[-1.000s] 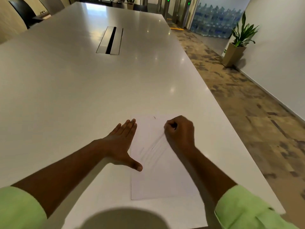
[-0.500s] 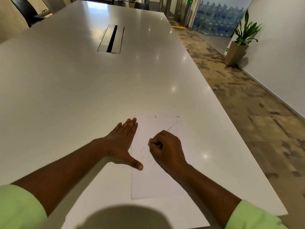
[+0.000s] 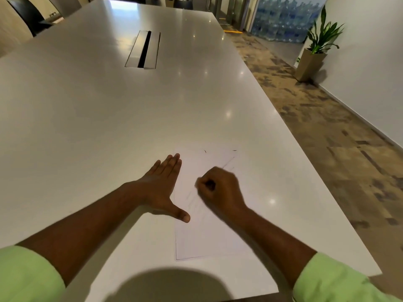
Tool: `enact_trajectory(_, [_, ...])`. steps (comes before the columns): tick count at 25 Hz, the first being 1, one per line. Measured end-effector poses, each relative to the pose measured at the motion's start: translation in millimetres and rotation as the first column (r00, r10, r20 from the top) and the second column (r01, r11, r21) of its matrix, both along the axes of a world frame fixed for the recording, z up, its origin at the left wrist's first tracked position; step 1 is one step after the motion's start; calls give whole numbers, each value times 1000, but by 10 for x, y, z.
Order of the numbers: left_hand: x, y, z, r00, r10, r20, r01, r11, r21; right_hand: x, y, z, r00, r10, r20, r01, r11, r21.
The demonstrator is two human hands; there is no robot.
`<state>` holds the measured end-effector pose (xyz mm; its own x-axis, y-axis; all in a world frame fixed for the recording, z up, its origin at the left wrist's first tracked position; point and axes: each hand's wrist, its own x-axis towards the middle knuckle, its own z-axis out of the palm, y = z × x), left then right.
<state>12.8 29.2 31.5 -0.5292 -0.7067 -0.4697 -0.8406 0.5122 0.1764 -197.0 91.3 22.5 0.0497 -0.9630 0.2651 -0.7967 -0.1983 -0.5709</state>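
Observation:
A white sheet of paper [image 3: 209, 238] with faint diagonal pencil lines lies on the white table [image 3: 104, 118] near its front right corner. My left hand [image 3: 161, 188] lies flat on the table, fingers straight along the sheet's left edge and the thumb tip resting on the paper. My right hand [image 3: 220, 190] is curled into a fist and presses on the middle of the sheet, slightly blurred by motion. Whatever the fist may enclose is hidden by the fingers.
A metal cable hatch [image 3: 144, 50] is set into the table's middle, farther away. The table's right edge runs close to the sheet, with patterned carpet beyond. A potted plant [image 3: 314, 55] stands by the right wall, and water bottles [image 3: 281, 18] are stacked behind it. Dark chairs [image 3: 26, 12] stand far left.
My right fist slid from the sheet's upper right down and left towards its middle, then edged back slightly to the right. My left hand has stayed flat in place.

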Motion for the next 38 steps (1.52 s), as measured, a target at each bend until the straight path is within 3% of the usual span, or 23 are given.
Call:
enact_trajectory(4, [8, 18, 9, 1000, 2, -5, -2, 1000, -11, -628, -636, 193, 916, -400, 19, 400, 916, -22])
enact_trajectory(6, [5, 17, 11, 1000, -2, -2, 2, 1000, -7, -384, -465, 189, 941, -337, 29, 338, 940, -40])
enact_trajectory(9, [4, 12, 3, 1000, -4, -2, 4, 1000, -2, 189, 154, -6, 998, 60, 11, -60, 998, 24])
enact_trajectory(10, [3, 12, -3, 1000, -4, -3, 4, 1000, -4, 156, 146, -5, 995, 96, -8, -95, 995, 18])
enact_trajectory(13, [-1, 19, 8, 1000, 3, -6, -3, 1000, -7, -362, -419, 86, 969, -247, -22, 246, 969, -12])
enact_trajectory(15, [-4, 21, 7, 1000, 8, -7, -8, 1000, -13, -525, -550, 172, 932, -363, 13, 364, 931, -19])
enact_trajectory(16, [-4, 15, 7, 1000, 8, -7, -8, 1000, -14, -399, -451, 170, 944, -330, 23, 331, 943, -34])
enact_trajectory(19, [-2, 8, -7, 1000, 5, -15, -5, 1000, -8, 149, 167, 11, 999, 46, 7, -46, 999, 18])
enact_trajectory(20, [-1, 7, -9, 1000, 3, -16, -3, 1000, -9, 140, 202, -11, 995, 102, -13, -102, 995, 15])
enact_trajectory(22, [8, 10, -12, 1000, 7, -20, -7, 1000, -12, -142, -130, 13, 997, -74, 11, 74, 997, -13])
enact_trajectory(24, [9, 14, -17, 1000, 9, -22, -10, 1000, -21, -506, -511, 127, 943, -333, -7, 333, 943, -13])
enact_trajectory(25, [8, 15, -15, 1000, 9, -22, -10, 1000, -23, -578, -586, 175, 921, -388, 26, 388, 921, -22])
enact_trajectory(27, [9, 14, -17, 1000, 7, -20, -8, 1000, -20, -339, -395, 181, 942, -332, 38, 333, 942, -23])
enact_trajectory(30, [10, 1, -21, 1000, 1, -12, -2, 1000, -18, 177, 197, -26, 999, 46, 25, -47, 998, 42])
enact_trajectory(31, [9, 3, -19, 1000, 1, -13, -1, 1000, -19, 142, 179, -23, 997, 78, 18, -79, 996, 39])
enact_trajectory(35, [5, 16, 9, 1000, 7, -25, -8, 1000, -17, -483, -515, 135, 942, -336, 2, 336, 942, -6])
enact_trajectory(37, [8, 14, 2, 1000, 5, -22, -5, 1000, -18, -348, -438, 164, 946, -320, 43, 321, 947, -22])
enact_trajectory(38, [12, 4, -4, 1000, 4, -21, -4, 1000, -17, -124, -255, 121, 975, -217, 44, 218, 976, -17])
